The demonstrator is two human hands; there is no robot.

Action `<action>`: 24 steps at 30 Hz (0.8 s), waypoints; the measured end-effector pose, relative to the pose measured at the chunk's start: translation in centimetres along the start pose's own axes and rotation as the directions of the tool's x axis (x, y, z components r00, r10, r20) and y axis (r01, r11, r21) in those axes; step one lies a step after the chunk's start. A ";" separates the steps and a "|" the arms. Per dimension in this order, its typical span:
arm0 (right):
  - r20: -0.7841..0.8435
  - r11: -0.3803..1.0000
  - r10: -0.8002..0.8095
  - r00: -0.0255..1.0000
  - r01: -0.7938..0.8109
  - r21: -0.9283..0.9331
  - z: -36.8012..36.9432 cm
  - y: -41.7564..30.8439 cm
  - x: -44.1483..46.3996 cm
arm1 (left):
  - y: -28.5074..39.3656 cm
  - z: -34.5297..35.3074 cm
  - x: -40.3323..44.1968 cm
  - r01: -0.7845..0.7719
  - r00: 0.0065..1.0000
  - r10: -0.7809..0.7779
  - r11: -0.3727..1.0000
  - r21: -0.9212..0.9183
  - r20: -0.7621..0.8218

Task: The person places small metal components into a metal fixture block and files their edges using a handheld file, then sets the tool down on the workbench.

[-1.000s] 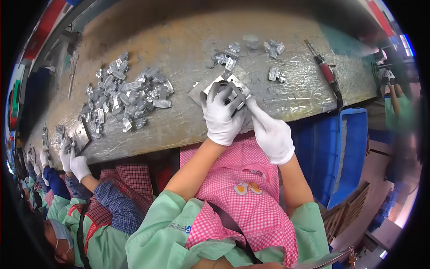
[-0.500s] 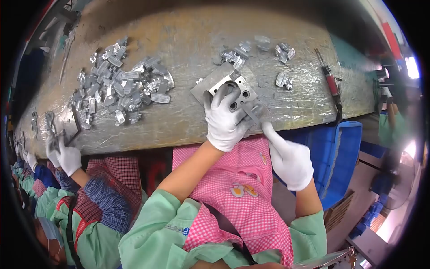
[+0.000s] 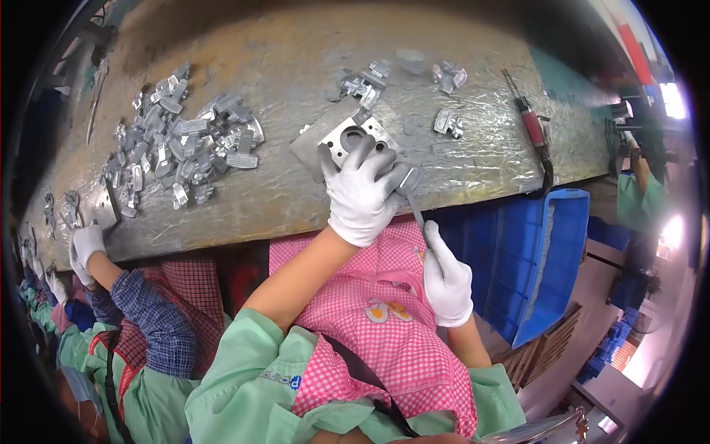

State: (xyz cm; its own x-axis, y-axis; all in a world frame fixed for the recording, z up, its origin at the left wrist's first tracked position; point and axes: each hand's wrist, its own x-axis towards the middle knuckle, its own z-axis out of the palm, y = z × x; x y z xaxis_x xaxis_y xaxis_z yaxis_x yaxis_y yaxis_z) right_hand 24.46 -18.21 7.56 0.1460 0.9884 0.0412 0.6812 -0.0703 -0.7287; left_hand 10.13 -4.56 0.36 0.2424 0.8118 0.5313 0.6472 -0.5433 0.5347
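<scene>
My white-gloved left hand lies over a metal block with round holes, its fingers bent at the block's near edge. Between its thumb and fingertips a small grey metal part sticks out to the right; the glove hides much of it. A flat, narrow metal file runs from that part down to my right hand. This gloved hand is closed on the file's lower end, thumb stretched along it, in front of the table edge. Whether the file touches the part is hard to see.
A heap of grey metal parts lies left on the worn table, smaller groups beyond the block. A red-handled tool rests at right. Below stands a blue crate. A co-worker's gloved hand works at far left.
My right hand has drawn back towards my body with the file, tilting it more steeply. My left hand stays at the block, fingers slightly shifted. The whole view has shifted a little.
</scene>
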 end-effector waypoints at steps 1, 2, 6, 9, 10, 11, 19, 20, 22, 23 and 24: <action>-0.009 1.000 -0.018 1.000 0.019 0.016 0.0 0.2 0.0 | 0.0 0.0 0.0 -0.004 1.000 0.004 1.000 -0.002 0.004; -0.018 0.999 -0.035 0.999 0.036 0.033 0.0 0.3 0.1 | 0.0 0.0 0.1 -0.010 1.000 0.010 1.000 0.006 0.011; 0.007 0.997 0.064 0.998 -0.064 0.043 0.2 0.8 1.1 | -0.2 -0.1 0.0 -0.063 0.997 0.061 0.997 0.048 0.048; -0.047 0.991 0.120 0.992 -0.117 0.059 1.9 2.9 4.3 | -0.4 0.1 -0.3 -0.096 0.994 0.092 0.993 0.067 0.062; -0.043 0.985 0.163 0.986 -0.160 0.071 2.3 3.9 5.3 | -0.4 0.2 -0.3 -0.105 0.994 0.102 0.993 0.061 0.041; -0.044 0.974 0.132 0.990 -0.121 0.192 3.0 5.3 5.6 | -0.5 0.4 -0.4 -0.121 0.993 0.121 0.990 0.076 0.011; -0.098 0.978 -0.040 0.994 0.059 0.200 2.1 3.7 2.2 | -0.2 -0.3 -0.1 -0.122 0.990 0.116 0.988 0.090 0.076; 0.104 0.967 0.163 0.981 -0.179 0.180 0.8 2.9 3.0 | -0.2 -0.2 -0.3 -0.127 0.989 0.119 0.987 0.094 0.087; 0.084 0.975 0.159 0.984 -0.170 0.144 1.4 4.3 4.9 | -0.4 -0.1 -0.3 -0.112 0.992 0.108 0.992 0.058 0.061; 0.076 0.975 0.153 0.985 -0.163 0.153 1.5 4.6 5.0 | -0.5 -0.1 -0.2 -0.145 0.988 0.140 0.985 0.088 0.062; -0.020 0.976 0.063 0.998 -0.057 0.210 2.0 5.2 4.9 | -0.3 -0.4 0.0 -0.143 0.987 0.134 0.985 0.101 0.089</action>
State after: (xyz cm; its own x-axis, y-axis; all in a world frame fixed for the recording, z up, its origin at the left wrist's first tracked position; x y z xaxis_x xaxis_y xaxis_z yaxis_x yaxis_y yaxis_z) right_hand 27.26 -13.44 2.59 0.2027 0.9792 0.0087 0.5062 -0.0972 -0.8569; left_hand 9.62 -4.46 0.51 0.3901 0.7475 0.5376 0.6756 -0.6291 0.3845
